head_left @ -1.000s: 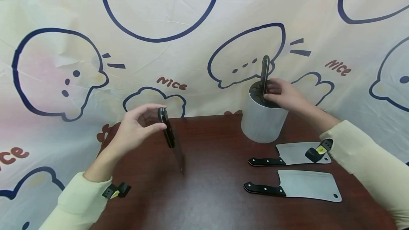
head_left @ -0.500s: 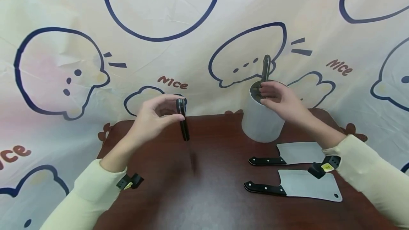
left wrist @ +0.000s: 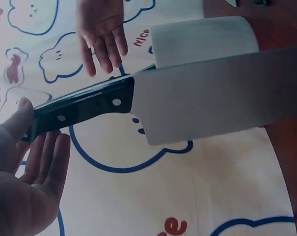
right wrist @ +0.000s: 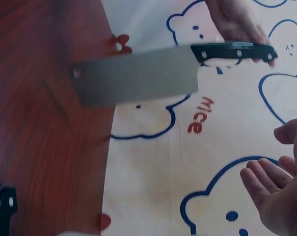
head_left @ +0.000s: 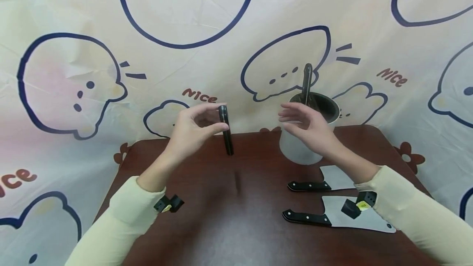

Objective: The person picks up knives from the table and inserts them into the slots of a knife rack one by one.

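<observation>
My left hand [head_left: 192, 130] pinches a cleaver [head_left: 227, 136] near the butt of its black riveted handle, between thumb and fingers. The blade [left wrist: 212, 101] points down over the table, nearly edge-on in the head view; both wrist views show its broad flat side. My right hand [head_left: 312, 130] is in the air in front of the white round knife holder [head_left: 295, 149], fingers loosely extended and holding nothing. In the right wrist view, a gap separates these fingers [right wrist: 266, 179] from the cleaver's handle. A black handle [head_left: 307, 79] stands up out of the holder; its lower part is hidden inside.
Two more cleavers lie flat on the brown table [head_left: 258, 241] at the right, the rear one [head_left: 334, 177] and the front one [head_left: 306, 218], handles to the left. My right forearm passes over their blades. A printed cloth [head_left: 207, 69] hangs behind the table.
My left hand has moved right with the cleaver, towards the middle. My right hand has left the handle in the holder and come left and nearer, its fingers straightened.
</observation>
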Demonstrator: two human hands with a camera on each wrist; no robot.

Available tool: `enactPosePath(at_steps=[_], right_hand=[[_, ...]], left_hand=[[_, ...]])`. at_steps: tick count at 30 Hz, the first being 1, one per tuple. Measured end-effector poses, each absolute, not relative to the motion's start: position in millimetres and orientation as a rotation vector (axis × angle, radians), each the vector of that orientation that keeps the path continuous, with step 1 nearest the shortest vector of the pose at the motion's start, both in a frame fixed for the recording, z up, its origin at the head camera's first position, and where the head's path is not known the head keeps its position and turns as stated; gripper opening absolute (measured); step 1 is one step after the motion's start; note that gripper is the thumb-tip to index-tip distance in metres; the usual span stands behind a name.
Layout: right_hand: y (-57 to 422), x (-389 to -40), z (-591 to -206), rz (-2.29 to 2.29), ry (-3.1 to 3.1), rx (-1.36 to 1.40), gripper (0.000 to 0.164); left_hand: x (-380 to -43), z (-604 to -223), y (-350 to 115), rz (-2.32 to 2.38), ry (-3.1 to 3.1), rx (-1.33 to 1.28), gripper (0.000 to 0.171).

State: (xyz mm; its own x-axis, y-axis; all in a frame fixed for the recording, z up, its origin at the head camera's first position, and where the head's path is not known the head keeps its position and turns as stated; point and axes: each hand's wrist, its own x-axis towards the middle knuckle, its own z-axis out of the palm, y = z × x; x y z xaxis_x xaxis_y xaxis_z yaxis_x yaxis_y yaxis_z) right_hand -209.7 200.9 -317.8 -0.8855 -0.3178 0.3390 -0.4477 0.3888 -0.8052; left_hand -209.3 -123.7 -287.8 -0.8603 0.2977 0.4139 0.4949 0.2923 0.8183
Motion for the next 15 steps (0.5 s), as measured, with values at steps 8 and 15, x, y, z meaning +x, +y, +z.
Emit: enactPosePath(at_steps=[8, 15], right_hand=[[174.4, -203.0, -320.4, 1.654, -2.441, 0.726, 0.051], [156.0, -199.0, -321.1, 1.721, -2.452, 0.721, 0.054]], left_hand=[[-219.5, -285.6, -101.2, -1.645, -2.295, -0.739, 0.046], [-221.2, -286.3, -83.3, -1.681, -2.275, -0.77, 0.045]])
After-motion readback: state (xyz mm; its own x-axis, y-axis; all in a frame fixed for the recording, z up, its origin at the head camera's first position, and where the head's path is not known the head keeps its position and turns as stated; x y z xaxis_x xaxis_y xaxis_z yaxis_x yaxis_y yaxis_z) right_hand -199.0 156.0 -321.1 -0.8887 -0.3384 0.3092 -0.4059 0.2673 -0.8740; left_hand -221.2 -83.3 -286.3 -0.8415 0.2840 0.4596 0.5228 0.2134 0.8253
